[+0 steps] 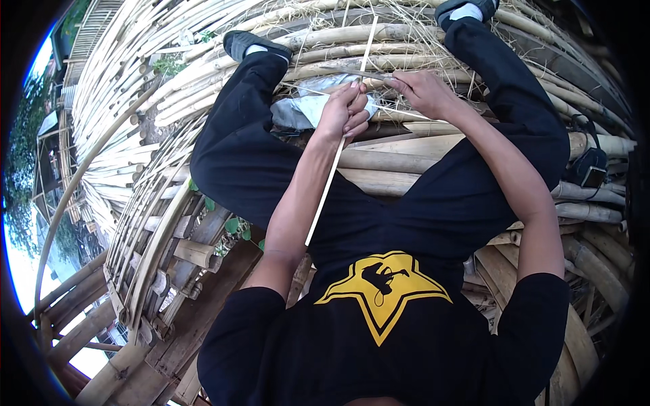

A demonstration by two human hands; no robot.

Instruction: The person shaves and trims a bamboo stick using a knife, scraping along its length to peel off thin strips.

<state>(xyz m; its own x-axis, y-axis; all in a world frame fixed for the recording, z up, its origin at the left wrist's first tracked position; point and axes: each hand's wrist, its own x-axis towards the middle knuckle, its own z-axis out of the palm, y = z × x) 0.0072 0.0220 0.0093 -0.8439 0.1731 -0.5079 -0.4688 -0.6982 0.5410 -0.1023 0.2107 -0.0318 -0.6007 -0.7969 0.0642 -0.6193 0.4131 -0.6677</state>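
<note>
A big heap of bamboo poles [169, 68] fills the view. The poles are long, round and pale yellow, and they look dry and smooth. Some are thick like pipes and some are thin. Dry straw [413, 17] lies on top of them near the feet.

The person sits on the poles in black trousers [467, 196] and a black shirt with a yellow star [382, 291] on it. The legs are spread wide, and two dark shoes [254, 44] rest on the heap.

Between the knees lies a crumpled grey cloth [305, 111]. It looks soft and wrinkled.

A long thin bamboo strip [336, 162] runs from the lap up past the hands to the top of the heap. It is flat, narrow and pale.

The left hand [345, 111] is curled in a fist around the strip, fingers pressed together. The right hand [423, 91] sits just beside it, fingers bent and tight on a thin grey blade [359, 73] that points left across the strip.

A small black bag [590, 169] sits on the poles at the right.
</note>
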